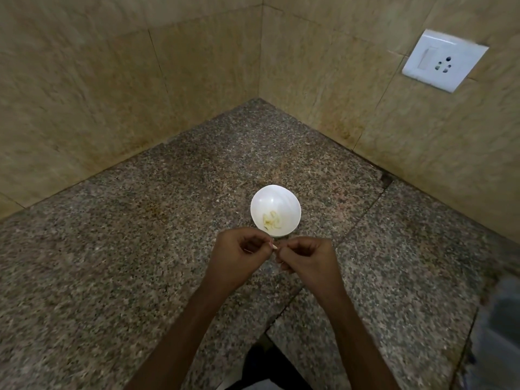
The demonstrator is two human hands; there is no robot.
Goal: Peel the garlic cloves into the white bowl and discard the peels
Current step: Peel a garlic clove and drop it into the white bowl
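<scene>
Just near the small round white bowl (275, 211) on the speckled granite surface (140, 249), left hand (239, 257) and right hand (306, 258) pinch one garlic clove (274, 247) between fingertips. Peeled cloves (271, 220) lie inside. Best to strip skin gently, then drop it in.

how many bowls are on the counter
1: the white bowl sits on the granite counter just beyond both hands, with some peeled garlic inside. No other bowl is visible.

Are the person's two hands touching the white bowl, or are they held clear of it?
Cannot tell. In the head view the left hand and right hand sit right at the white bowl's near rim, overlapping it, so no gap or contact shows plainly.
</scene>
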